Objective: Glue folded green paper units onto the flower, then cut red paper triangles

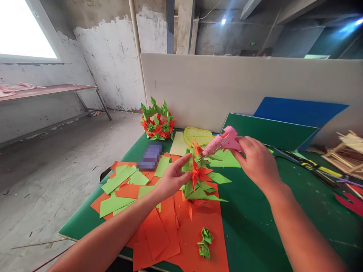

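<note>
My right hand is closed round the handle of a pink hot glue gun. Its nozzle points left and down, right at the upper part of a folded-paper crown of green leaves and orange flowers. My left hand grips the crown's left side, index finger and thumb beside an orange paper flower. The crown stands on orange paper sheets. Nearer me lie small green folded paper pieces. The glue gun's tip is partly hidden among the leaves.
A similar green-and-orange paper crown stands at the table's far left corner. Cut green and orange paper strips and a blurred blue object lie left. Boards lean behind; tools and a wooden stick frame lie right.
</note>
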Demonstrator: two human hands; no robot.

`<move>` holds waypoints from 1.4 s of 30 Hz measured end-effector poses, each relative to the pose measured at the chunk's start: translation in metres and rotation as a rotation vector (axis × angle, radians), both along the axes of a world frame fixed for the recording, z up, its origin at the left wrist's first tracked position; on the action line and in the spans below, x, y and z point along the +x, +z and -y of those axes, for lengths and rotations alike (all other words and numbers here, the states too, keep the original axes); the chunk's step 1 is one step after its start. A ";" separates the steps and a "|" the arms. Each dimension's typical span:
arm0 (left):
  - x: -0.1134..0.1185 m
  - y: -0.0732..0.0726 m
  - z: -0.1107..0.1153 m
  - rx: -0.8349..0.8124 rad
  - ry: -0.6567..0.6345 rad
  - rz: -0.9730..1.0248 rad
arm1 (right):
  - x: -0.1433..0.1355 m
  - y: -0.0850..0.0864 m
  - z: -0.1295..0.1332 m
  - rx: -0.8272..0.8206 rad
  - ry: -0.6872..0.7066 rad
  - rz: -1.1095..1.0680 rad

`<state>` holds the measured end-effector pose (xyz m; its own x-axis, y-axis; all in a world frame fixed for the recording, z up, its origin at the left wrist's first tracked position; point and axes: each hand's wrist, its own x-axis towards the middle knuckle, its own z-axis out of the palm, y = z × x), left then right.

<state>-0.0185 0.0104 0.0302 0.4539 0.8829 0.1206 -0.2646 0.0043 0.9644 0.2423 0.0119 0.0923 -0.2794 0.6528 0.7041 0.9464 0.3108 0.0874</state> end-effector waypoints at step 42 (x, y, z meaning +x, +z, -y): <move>0.002 0.012 0.003 -0.005 0.105 0.061 | 0.056 -0.028 -0.023 -0.637 -0.115 -0.438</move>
